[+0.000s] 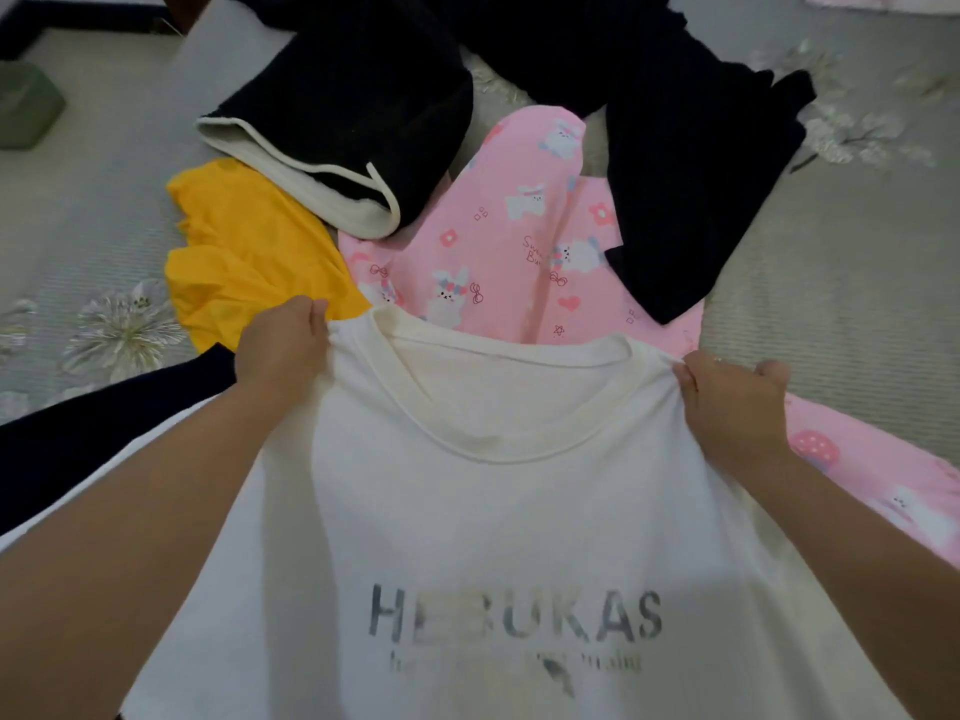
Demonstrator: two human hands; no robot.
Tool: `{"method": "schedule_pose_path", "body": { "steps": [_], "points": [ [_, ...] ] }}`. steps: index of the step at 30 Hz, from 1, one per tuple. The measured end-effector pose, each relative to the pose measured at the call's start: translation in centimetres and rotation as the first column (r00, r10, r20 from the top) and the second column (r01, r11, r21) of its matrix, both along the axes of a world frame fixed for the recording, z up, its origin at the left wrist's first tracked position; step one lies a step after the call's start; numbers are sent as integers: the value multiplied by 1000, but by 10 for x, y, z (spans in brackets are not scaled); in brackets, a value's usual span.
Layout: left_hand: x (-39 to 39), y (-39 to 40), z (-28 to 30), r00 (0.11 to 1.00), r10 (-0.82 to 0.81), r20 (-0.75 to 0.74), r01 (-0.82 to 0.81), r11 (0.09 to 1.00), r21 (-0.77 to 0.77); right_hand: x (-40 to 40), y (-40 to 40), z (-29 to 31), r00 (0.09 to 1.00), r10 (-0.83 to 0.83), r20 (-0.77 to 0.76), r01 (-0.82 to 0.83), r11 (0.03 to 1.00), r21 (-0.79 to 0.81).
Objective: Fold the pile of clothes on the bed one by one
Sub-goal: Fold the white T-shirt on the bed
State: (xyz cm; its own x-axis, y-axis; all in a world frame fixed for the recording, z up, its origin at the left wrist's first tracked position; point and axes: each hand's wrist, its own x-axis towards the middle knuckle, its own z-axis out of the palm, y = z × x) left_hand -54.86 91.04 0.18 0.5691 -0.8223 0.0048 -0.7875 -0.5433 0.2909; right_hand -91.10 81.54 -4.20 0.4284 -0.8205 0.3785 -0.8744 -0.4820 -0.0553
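A white T-shirt (498, 517) with grey lettering hangs spread out in front of me, its printed side towards me and its collar at the top. My left hand (283, 350) grips the shirt's left shoulder beside the collar. At the right shoulder, my right hand (732, 402) pinches the fabric. Behind the shirt lies the pile on the bed: a pink garment (519, 241) printed with rabbits, a yellow garment (249, 257), a black garment with a cream lining (343, 127) and another black garment (691, 184).
The bed (841, 283) has a grey cover with pale flower prints. A dark navy cloth (93, 433) lies at the left under my left forearm. A green object (26, 103) sits on the floor at the far left.
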Motion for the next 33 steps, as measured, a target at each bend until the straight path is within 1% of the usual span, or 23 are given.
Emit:
{"method": "schedule_pose_path", "body": {
  "steps": [2,4,7,9,12,14,17,19,21,23,24,25,27,28,29,31,32,33],
  "points": [
    [-4,-6,-20,1000,12,-1,-12,990,138,-1,0,-14,994,13,-107,-15,1000,-20],
    [-17,-2,-45,1000,7,17,-10,974,227,0,6,-25,981,-15,-196,7,999,-40],
    [-28,3,-71,995,82,63,-93,975,204,2,6,-37,973,-102,-207,84,992,-94],
    [-29,0,-78,988,95,124,-118,973,199,1,4,-41,972,-123,-199,101,988,-115],
    [-32,-1,-73,977,65,204,-113,966,231,2,6,-42,979,-96,-179,85,994,-70],
    [-39,2,-62,972,34,231,-87,971,223,5,8,-35,972,-114,-204,116,993,-1],
    [-55,7,-35,970,-44,240,-2,983,186,11,13,-17,962,-131,-241,169,975,143],
    [-75,10,-17,970,-122,212,97,988,124,8,18,-9,966,-165,-201,201,964,174],
    [-104,14,-4,955,-241,170,225,968,108,-6,36,-1,971,-184,-152,214,952,217],
    [-144,23,4,932,-350,99,339,934,110,-37,66,9,974,-194,-121,215,958,190],
    [-167,30,6,914,-401,63,394,914,92,-59,83,14,972,-197,-129,217,962,164],
    [-192,39,7,887,-458,54,455,888,61,-86,103,21,964,-218,-152,241,958,156],
    [-243,63,4,822,-561,104,562,827,19,-145,148,29,940,-285,-189,307,947,99],
    [-266,76,2,787,-607,106,606,794,50,-175,172,32,917,-332,-221,361,927,100],
    [-289,91,-1,756,-649,84,641,761,104,-201,196,37,884,-378,-273,433,884,177],
    [-320,123,-11,710,-704,-1,686,692,225,-228,237,45,828,-448,-338,559,708,432],
    [-336,140,-17,699,-713,-55,696,660,282,-238,257,48,791,-465,-397,612,608,506],
    [-347,155,-22,696,-711,-104,696,632,341,-242,272,47,742,-479,-468,668,480,568]
  ]
}}
